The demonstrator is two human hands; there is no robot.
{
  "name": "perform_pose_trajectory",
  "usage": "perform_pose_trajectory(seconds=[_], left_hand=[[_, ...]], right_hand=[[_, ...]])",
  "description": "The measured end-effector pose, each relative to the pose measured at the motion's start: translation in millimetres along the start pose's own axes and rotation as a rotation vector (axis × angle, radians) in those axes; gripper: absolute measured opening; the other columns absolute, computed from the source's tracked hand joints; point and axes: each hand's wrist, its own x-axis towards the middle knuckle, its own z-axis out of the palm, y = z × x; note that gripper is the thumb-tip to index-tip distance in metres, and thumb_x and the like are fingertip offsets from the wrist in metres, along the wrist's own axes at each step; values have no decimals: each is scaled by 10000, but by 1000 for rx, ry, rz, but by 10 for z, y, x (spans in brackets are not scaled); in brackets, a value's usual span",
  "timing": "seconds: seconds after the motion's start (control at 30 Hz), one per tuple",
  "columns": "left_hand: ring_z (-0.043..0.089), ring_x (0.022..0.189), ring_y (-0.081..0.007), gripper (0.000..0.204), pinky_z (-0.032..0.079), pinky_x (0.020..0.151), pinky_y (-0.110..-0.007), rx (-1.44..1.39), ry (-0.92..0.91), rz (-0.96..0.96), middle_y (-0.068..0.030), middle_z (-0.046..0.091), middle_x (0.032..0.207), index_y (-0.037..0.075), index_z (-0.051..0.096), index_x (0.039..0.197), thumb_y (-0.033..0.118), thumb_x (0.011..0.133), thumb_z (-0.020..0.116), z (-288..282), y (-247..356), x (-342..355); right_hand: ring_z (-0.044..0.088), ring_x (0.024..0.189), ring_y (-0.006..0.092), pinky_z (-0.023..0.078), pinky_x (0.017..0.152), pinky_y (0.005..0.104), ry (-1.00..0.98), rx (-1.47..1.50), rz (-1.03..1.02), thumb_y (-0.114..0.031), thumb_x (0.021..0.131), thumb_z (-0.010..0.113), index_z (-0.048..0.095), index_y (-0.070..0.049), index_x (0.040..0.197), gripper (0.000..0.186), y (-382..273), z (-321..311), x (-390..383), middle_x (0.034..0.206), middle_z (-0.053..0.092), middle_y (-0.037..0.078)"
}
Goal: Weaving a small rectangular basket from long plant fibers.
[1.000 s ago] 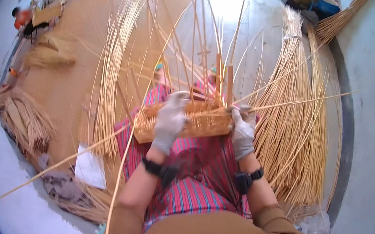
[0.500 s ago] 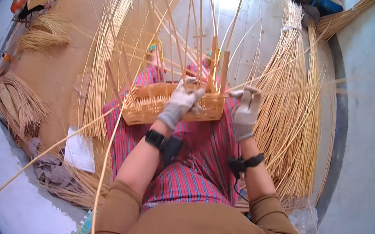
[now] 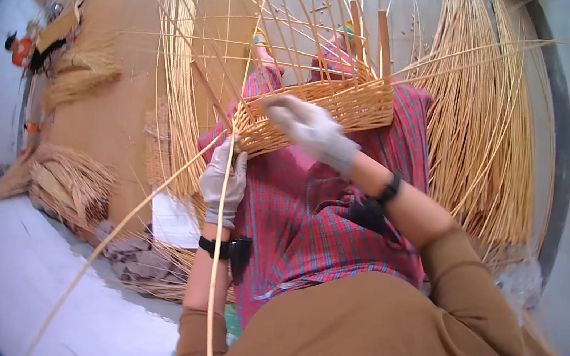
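A partly woven wicker basket (image 3: 362, 106) rests tilted across my lap, with long thin canes rising from its rim. At its near left corner my gloved left hand (image 3: 222, 182) is closed, gripping the basket where two long canes (image 3: 219, 242) come out toward me. My gloved right hand (image 3: 313, 134) is over the basket's near left side; its fingers are smeared by motion, so whether they hold anything is hidden. Flat wooden stakes (image 3: 384, 43) stand up at the far right corner.
Long bundles of cane lie on the floor to the right (image 3: 483, 134) and to the left (image 3: 182, 74). A tied fibre bundle (image 3: 74, 183), a white paper sheet (image 3: 177, 221) and grey cloth (image 3: 140, 259) are at the left. Loose canes stick out widely around the basket.
My left hand has moved from the basket's middle to its near left corner. My right hand has crossed leftward from the right end to over the basket. The view has shifted.
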Motion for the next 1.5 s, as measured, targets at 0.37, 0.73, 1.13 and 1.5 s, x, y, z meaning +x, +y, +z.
perform_pose_trajectory(seconds=[0.37,0.73,1.13,1.5], left_hand=[[687,793,-282,623,524,695,-388,-6,-89,-87,-71,707,949,219,526,1307,288,780,851,70,-359,197],[728,951,-281,522,555,769,-384,-112,-63,4,-109,726,1068,152,561,1256,155,796,807,261,-533,139],[589,647,-187,443,492,618,-366,-24,-72,93,-22,577,731,131,581,1167,177,805,832,213,-281,244],[569,741,-137,597,487,686,-307,-36,-34,56,2,561,827,151,535,1384,47,841,760,349,-518,119]], right_hand=[[678,1056,288,526,894,370,468,245,137,-644,835,718,591,29,1326,842,488,975,1393,1185,685,223],[720,944,240,568,808,320,758,-277,-989,-324,1049,557,584,-12,1329,420,-914,622,1352,1081,724,147],[601,1172,403,472,996,458,506,-455,-220,-378,993,585,381,-47,1516,652,55,691,1078,1267,604,298],[610,1156,381,498,967,416,221,-161,-479,-393,952,669,437,-148,1524,664,-122,611,1160,1216,600,240]])
